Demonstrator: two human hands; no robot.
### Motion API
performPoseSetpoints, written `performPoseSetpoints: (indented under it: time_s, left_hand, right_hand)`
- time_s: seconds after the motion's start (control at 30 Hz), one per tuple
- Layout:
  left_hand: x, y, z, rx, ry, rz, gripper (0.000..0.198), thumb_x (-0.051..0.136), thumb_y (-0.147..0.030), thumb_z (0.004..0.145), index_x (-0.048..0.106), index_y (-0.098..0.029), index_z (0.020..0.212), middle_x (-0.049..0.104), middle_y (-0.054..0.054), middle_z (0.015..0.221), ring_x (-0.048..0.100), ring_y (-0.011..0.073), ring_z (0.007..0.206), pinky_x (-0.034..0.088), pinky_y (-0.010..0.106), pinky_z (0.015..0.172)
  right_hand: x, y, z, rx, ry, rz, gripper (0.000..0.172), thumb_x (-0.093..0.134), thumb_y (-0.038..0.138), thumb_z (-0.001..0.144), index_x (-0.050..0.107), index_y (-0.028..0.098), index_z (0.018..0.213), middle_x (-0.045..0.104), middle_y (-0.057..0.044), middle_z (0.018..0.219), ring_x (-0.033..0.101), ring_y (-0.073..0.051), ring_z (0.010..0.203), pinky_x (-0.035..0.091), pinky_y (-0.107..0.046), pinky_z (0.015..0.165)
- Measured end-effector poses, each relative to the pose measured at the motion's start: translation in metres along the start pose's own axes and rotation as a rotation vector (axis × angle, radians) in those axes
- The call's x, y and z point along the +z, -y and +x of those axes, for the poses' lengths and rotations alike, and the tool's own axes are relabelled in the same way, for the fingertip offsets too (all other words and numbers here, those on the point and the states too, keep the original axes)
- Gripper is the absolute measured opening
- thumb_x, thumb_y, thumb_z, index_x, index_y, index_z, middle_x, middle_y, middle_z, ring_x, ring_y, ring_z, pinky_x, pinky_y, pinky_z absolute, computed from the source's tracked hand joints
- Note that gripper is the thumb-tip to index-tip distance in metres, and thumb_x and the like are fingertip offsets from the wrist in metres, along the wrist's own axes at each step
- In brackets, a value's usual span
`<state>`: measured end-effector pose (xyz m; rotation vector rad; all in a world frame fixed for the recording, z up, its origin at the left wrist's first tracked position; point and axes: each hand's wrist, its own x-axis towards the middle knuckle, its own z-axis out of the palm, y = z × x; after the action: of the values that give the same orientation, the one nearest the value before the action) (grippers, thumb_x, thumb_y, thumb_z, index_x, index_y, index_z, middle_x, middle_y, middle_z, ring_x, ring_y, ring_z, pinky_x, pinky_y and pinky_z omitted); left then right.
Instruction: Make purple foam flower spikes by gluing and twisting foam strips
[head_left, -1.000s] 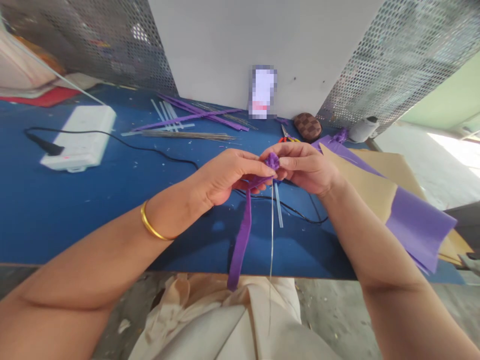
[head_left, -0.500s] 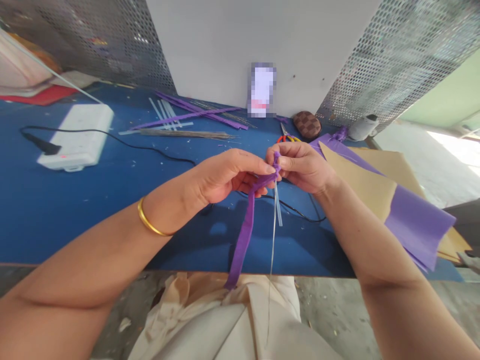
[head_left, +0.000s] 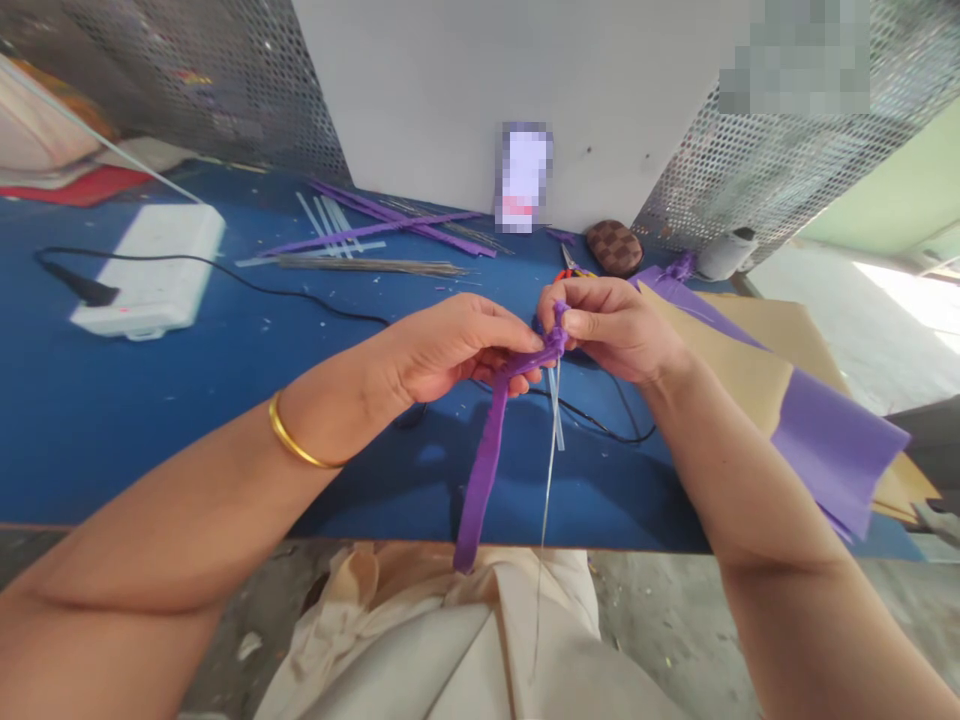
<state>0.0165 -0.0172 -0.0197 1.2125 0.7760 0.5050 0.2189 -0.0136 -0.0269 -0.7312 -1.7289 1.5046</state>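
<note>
Head view | our left hand (head_left: 465, 345) and right hand (head_left: 611, 322) are pinching purple strip (head_left: 478, 480), wire (head_left: 548, 490) hanging below | slack grip risking unravelling

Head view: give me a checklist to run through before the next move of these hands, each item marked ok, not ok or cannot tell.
1. Left hand has a grip on the purple strip: ok, thumb and fingers pinch it.
2. Right hand has a grip on the strip's gathered end: ok, pinched by thumb and fingers.
3. Thin wire secured to the gathers: cannot tell, fingers cover where they meet.
4. Strip's loose end hangs free: ok, it drops below the left hand.
5. Black cable kept off the blue tabletop: not ok, it runs across it.
6. Scissors fully visible: not ok, partly hidden behind the right hand.
</note>
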Motion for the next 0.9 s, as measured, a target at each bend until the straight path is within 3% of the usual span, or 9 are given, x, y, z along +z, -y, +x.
performPoseSetpoints:
  time_s: [0.57, 0.9]
  left_hand:
    - [0.002, 0.005, 0.003, 0.002, -0.046, 0.003, 0.007, 0.071, -0.017, 0.068, 0.073, -0.014, 0.061, 0.069, 0.006, 0.063, 0.062, 0.0136, 0.055, 0.052, 0.027, 0.058]
    - [0.0, 0.004, 0.002, 0.005, -0.028, 0.001, 0.009, 0.069, -0.02, 0.068, 0.074, -0.014, 0.063, 0.07, 0.008, 0.068, 0.063, 0.0159, 0.059, 0.052, 0.029, 0.06]
  right_hand:
    - [0.012, 0.016, -0.001, -0.021, -0.07, -0.313, 0.039, 0.078, 0.048, 0.073, 0.057, 0.016, 0.067, 0.051, 0.002, 0.065, 0.045, -0.01, 0.06, 0.033, -0.025, 0.056]
    - [0.012, 0.015, -0.004, -0.088, -0.146, -0.552, 0.033, 0.075, 0.034, 0.079, 0.052, 0.016, 0.064, 0.043, 0.004, 0.062, 0.035, -0.008, 0.059, 0.026, -0.025, 0.052]
